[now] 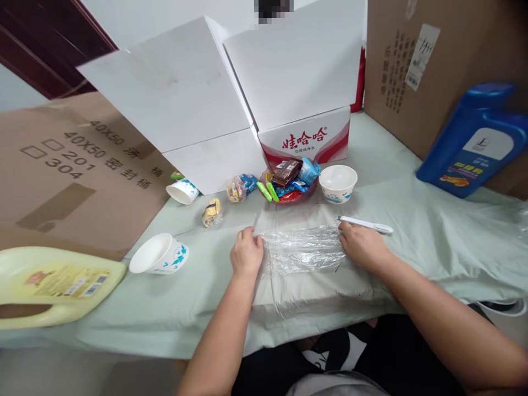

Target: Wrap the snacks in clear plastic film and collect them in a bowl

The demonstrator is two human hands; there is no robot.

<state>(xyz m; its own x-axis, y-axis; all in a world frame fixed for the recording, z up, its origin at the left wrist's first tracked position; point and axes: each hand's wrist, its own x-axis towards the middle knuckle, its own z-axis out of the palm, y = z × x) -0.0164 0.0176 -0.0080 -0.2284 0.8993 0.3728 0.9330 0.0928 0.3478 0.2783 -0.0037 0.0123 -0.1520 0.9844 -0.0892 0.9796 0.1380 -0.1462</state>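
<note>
The left hand [246,253] and right hand [363,242] sit apart at either end of crinkled plastic film [303,250] on the tablecloth [206,308], their grip hard to tell; behind, wrapped snacks [289,173] heap a reddish bowl [312,192].

Bench [206,308], draped in pale green cloth [396,165], creased, with items.
Front centre: clear film [305,250], crinkled, spread flat; white tool [367,224], slim, just beyond its right end. Behind the film: red bowl [274,199], filled; paper cup [338,191], just right of it. Left of the bowl: pink packet [236,190] and blue packet [249,182], side by side; yellow packet [212,213], nearer the front. Left: two further paper cups, near [160,254] and far [183,191]; yellow jug [53,275]. Rear: white box [214,159], red print; brown carton at left [82,176], another at right [429,71]. Right: blue bottle [466,148].
</note>
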